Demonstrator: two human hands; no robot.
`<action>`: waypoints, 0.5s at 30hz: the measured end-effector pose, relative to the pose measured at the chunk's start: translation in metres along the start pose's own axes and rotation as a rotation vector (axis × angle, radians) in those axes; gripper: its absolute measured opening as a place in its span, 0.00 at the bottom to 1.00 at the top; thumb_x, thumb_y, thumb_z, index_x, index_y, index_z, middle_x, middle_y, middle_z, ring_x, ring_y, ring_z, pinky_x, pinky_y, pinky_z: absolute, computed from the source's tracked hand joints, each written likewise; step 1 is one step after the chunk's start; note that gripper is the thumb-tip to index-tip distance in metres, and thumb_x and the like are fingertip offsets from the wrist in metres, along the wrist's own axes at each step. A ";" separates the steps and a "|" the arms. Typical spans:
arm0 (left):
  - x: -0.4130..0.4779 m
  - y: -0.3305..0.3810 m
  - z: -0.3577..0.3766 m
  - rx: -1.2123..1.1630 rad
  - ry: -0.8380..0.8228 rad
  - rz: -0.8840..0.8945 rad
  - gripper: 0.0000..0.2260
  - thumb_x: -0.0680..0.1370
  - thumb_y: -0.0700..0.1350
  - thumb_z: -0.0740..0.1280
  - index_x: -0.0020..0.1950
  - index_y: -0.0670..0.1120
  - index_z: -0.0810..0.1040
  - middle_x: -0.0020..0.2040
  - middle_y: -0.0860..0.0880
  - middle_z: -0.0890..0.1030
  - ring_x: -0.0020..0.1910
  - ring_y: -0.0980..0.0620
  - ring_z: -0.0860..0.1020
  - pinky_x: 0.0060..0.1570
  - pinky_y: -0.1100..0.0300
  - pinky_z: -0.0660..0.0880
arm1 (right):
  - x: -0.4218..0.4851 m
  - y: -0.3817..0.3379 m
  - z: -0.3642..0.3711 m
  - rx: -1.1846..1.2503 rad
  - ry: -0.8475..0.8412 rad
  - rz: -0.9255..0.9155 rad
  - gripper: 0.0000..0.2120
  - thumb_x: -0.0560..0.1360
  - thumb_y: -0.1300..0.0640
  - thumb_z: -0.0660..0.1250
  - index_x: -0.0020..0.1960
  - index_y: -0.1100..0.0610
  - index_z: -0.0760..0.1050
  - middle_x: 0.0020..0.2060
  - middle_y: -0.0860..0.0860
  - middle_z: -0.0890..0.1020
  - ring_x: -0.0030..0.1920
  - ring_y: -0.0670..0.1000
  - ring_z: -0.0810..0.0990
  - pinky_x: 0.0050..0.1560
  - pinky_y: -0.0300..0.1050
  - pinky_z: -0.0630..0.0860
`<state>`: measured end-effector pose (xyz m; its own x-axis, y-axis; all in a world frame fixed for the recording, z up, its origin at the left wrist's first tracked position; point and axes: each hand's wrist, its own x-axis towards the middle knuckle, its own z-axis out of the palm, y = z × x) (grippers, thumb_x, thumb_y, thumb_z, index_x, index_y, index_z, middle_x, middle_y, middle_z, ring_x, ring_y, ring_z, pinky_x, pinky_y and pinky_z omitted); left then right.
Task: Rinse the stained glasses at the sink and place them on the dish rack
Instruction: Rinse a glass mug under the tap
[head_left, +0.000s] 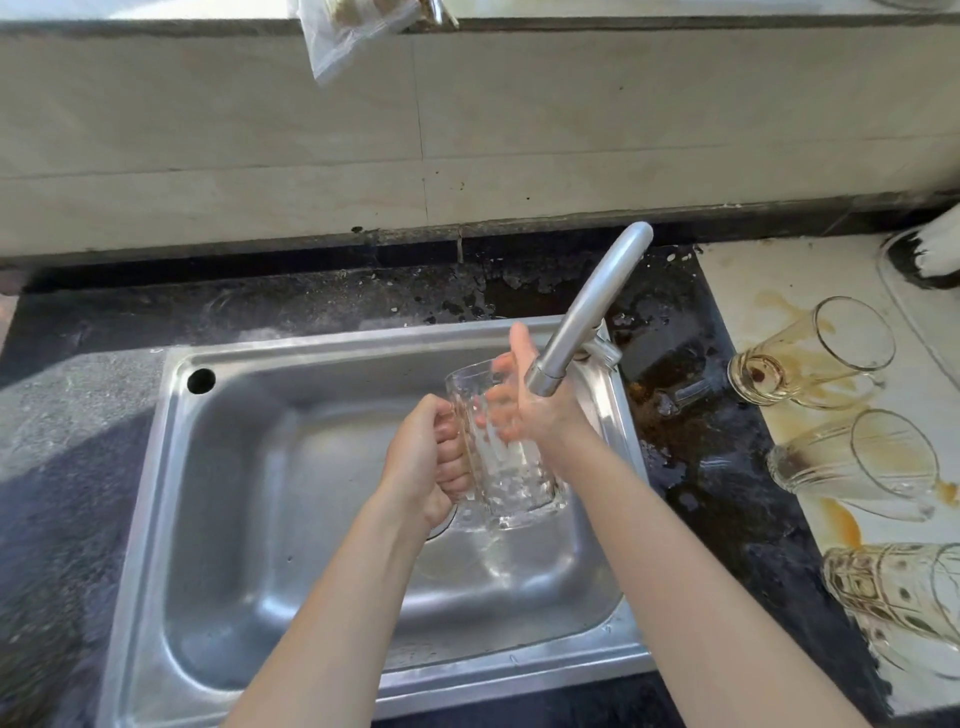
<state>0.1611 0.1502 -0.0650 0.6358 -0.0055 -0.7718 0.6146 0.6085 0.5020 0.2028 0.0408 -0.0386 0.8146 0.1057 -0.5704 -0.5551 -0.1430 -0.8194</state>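
Note:
Over the steel sink (223, 519) I hold a clear dimpled glass mug (506, 467), tilted with its rim toward the wall. My left hand (426, 462) is closed around its handle. My right hand (524, 400) has its fingers spread inside and against the mug's rim, just under the faucet (587, 317) spout. Water pools and splashes in the mug and below it. Three stained glasses lie on their sides on a pale tray at the right: one far (810, 358), one in the middle (857, 462), one near (898, 597).
Brown liquid is spilled on the pale tray (753, 291) and the dark wet counter (691, 431) beside the sink. A plastic bag (348, 31) hangs over the tiled ledge at the back. A dark and white object (930, 254) sits at the far right.

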 end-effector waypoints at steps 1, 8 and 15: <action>0.000 -0.001 0.002 0.008 0.015 0.025 0.16 0.75 0.43 0.55 0.29 0.52 0.54 0.17 0.55 0.54 0.14 0.58 0.50 0.18 0.74 0.48 | 0.002 -0.003 0.000 0.032 0.028 0.016 0.23 0.74 0.39 0.62 0.55 0.58 0.74 0.36 0.52 0.75 0.37 0.53 0.77 0.37 0.49 0.75; 0.005 0.009 0.006 0.066 0.162 0.159 0.17 0.75 0.42 0.57 0.27 0.51 0.56 0.19 0.55 0.54 0.16 0.57 0.50 0.20 0.70 0.48 | -0.019 0.032 0.022 -0.691 0.234 -0.336 0.21 0.81 0.43 0.47 0.65 0.56 0.62 0.57 0.60 0.74 0.54 0.61 0.75 0.52 0.52 0.72; 0.009 0.000 -0.002 -0.002 0.097 0.026 0.17 0.74 0.42 0.57 0.28 0.52 0.55 0.17 0.55 0.54 0.14 0.58 0.50 0.17 0.73 0.49 | -0.012 0.005 -0.009 -0.020 -0.180 0.154 0.38 0.73 0.32 0.59 0.63 0.66 0.70 0.44 0.55 0.74 0.43 0.54 0.74 0.43 0.48 0.78</action>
<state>0.1656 0.1518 -0.0733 0.6032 0.0870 -0.7928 0.5977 0.6089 0.5215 0.1925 0.0296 -0.0352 0.6762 0.2549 -0.6913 -0.6659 -0.1899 -0.7214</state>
